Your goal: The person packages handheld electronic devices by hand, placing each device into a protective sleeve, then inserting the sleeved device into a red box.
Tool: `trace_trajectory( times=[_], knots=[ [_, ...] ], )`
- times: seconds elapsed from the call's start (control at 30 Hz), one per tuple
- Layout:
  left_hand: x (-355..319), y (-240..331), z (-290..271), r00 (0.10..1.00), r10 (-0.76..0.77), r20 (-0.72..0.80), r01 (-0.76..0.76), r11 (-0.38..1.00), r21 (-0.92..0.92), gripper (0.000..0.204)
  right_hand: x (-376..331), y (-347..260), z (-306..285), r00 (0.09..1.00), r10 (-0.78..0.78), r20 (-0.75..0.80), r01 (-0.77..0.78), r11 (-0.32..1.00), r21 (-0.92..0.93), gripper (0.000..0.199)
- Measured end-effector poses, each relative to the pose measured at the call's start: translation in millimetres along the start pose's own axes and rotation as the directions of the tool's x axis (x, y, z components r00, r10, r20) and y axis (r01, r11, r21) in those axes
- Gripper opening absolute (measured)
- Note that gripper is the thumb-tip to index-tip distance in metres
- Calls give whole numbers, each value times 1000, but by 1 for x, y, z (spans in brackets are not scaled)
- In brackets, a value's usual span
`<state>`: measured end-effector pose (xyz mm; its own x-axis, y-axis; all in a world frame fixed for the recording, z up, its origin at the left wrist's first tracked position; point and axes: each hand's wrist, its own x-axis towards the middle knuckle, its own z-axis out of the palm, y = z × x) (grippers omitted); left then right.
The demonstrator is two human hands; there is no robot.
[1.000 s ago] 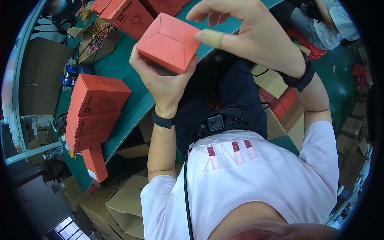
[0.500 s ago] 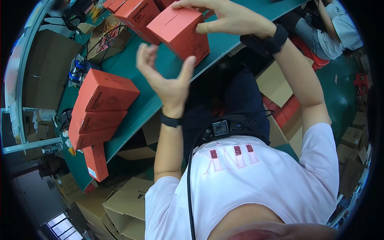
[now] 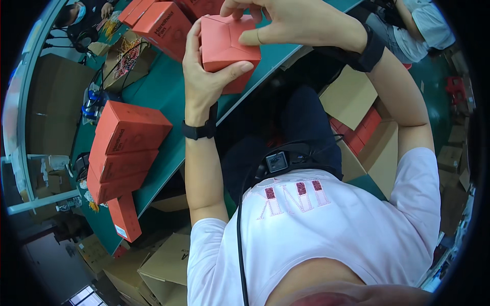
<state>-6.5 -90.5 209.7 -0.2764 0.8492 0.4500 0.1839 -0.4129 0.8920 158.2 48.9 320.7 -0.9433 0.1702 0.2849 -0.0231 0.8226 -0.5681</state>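
Note:
A small red carton (image 3: pixel 228 43) stands upright near the front edge of the green table, with folding seams across its top face. My left hand (image 3: pixel 204 79) is closed around its left side, thumb along the near face and fingers behind. From the right, my right hand (image 3: pixel 293 23) reaches over the carton, its thumb lying on the top and its bent fingers at the far edge. Just beyond to the left stands another group of red cartons (image 3: pixel 164 31). More red cartons (image 3: pixel 127 133) are stacked at the left, with a narrow one (image 3: pixel 124 217) lying beside them.
The green table (image 3: pixel 162 86) slants across the view. A cardboard box of wired parts (image 3: pixel 125 61) sits at the back. An open cardboard box (image 3: pixel 383 153) holding red cartons is at my right; other cardboard boxes (image 3: pixel 166 265) stand lower left. One person (image 3: pixel 84 23) sits across the table, another (image 3: pixel 418 25) far right.
My left hand, open beside the carton before, now grips it. The right hand has shifted its thumb onto the top. The carton is turned more upright, and a person has come into view at upper left.

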Motion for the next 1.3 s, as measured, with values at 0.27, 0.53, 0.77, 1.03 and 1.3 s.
trace_trajectory(
  times=[0.27,0.53,0.77,1.03,1.3],
  knots=[
    [-5,0,5,998,57,17,-60,971,232,101,-13,-6,-5,998,38,42,-41,996,73,50],
    [0,2,11,999,13,50,-25,968,248,112,-25,6,-12,982,160,104,-176,969,174,58],
    [3,8,30,997,44,58,-65,887,457,108,-45,8,-8,999,-10,-39,7,996,-92,45],
    [-4,20,15,998,7,-63,15,942,334,103,-32,25,-24,983,-179,43,184,960,-210,37],
    [-4,48,-16,996,88,7,-77,823,564,96,15,-29,-31,877,-265,401,453,736,-504,17]
  ],
)
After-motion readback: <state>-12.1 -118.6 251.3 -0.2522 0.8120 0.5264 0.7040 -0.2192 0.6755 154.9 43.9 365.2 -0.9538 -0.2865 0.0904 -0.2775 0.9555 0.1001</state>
